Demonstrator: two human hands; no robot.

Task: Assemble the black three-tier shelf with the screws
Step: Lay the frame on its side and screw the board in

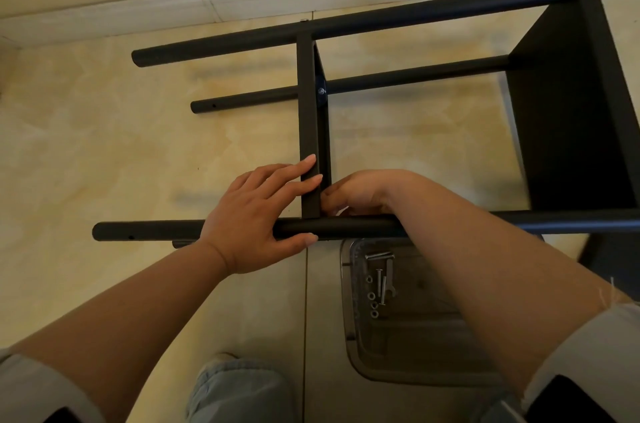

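With the shelf frame (381, 110) lying on its side on the tiled floor (104, 145), the joints faced up and toward the person, which probably explains the layout: every screw point could be reached from a kneeling spot at the near edge. Four round posts ran left to right; the middle shelf board (309, 103) stood on edge between the far post (363, 18) and the near post (156, 231), and a second board (571, 117) sat at the right end. Left ends of the posts were bare, holes showing, so the third tier looked not yet fitted.

The left hand (256, 218) lay spread over the corner where the middle board met the near post: fingers straight and flat against the board's left face, thumb (298, 239) along the post's near side. That read as bracing, keeping board and post square, not gripping.

The right hand (360, 192) reached over the near post from the right, forearm crossing it, wrist bent, fingers curled in at the board's right side at the joint. It was likely seating or turning a fastener there, but the fingertips hid whatever they pinched, so what the hand held could not be told.

A clear plastic tray (415, 353) sat just near of the post, holding loose screws (380, 285), nuts (373, 305) and a small wrench (389, 278), within easy reach of the right hand.
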